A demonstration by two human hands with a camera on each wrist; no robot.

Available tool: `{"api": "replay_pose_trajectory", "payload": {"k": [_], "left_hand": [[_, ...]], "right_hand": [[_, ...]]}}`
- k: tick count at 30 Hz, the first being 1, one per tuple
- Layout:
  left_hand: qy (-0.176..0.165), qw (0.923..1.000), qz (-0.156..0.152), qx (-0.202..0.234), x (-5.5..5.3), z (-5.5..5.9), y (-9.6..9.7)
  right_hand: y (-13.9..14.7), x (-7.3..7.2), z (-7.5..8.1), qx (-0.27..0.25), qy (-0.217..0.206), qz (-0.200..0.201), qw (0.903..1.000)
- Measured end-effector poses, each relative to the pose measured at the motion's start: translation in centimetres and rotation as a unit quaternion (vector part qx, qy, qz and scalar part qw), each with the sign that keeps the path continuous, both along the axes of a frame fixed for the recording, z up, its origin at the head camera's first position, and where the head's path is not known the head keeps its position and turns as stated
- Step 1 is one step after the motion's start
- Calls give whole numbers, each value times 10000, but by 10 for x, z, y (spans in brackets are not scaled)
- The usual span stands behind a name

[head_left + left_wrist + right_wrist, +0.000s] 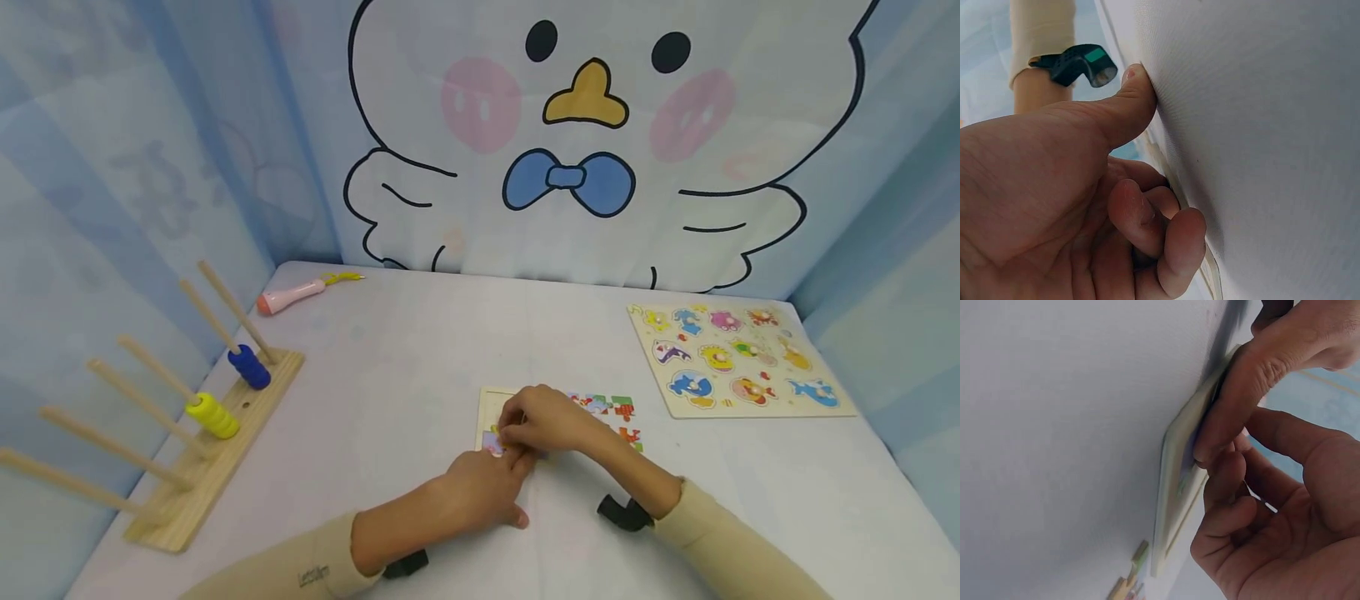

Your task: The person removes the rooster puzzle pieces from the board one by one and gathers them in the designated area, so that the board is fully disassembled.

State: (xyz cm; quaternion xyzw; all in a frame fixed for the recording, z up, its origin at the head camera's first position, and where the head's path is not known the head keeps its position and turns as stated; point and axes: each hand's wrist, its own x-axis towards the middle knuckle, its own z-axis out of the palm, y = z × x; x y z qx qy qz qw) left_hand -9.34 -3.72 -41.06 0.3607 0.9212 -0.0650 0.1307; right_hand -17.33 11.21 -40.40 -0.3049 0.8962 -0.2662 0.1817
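A small wooden puzzle tray (481, 417) lies on the table under both hands, with a purple puzzle piece (491, 442) showing inside its left part. My left hand (483, 492) presses a forefinger onto the tray's near part, its thumb resting on the tablecloth and its other fingers bent. Just above that forefinger, my right hand (551, 421) has its thumb and fingertips brought together over the tray. In the right wrist view the right fingertips meet the left fingertip at the tray (1175, 462); whether a piece sits between them is hidden.
Loose puzzle pieces (622, 408) lie right of the tray. A wooden animal peg puzzle (738, 367) is at the back right. Along the left stands a peg rack (225, 467) with blue beads (249, 367) and yellow beads (213, 415). A pink pen-like toy (296, 295) lies at the back left.
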Motion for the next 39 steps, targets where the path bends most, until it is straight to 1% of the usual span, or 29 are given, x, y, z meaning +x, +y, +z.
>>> {"api": "replay_pose_trajectory", "payload": {"k": [3,7,10,14,19,23,27,29,32,35,39], "left_hand": [[-41,10000,35,61,0,0,0],[-131,9997,92,202,0,-1,0],[-231,9992,169,279,0,-1,0],[-300,9989,216,276,-1,0,0],[-263,9992,137,259,-1,1,0],[-360,9990,133,240,-1,2,1],[-467,9983,151,301,-2,2,1],[-465,9984,159,289,-3,3,0],[-396,9988,159,248,-3,4,0],[-372,9987,172,302,-4,4,-1],[-389,9983,178,394,-3,2,0]], "right_hand": [[-2,-1,-5,-81,-123,-123,9998],[-3,-1,-10,-52,-248,-204,9995],[-3,0,-10,-21,-299,-203,9993],[-3,0,-9,-53,-410,-182,9990],[-4,-1,-9,-61,-524,-182,9984],[-4,-1,-10,-22,-537,-192,9984],[-3,0,-11,-181,-738,-174,9970],[-2,1,-11,-298,-788,-126,9964],[-2,3,-11,-407,-665,-118,9969],[-2,4,-12,-478,-500,-271,9972],[1,4,-15,-779,-681,-547,9931]]}}
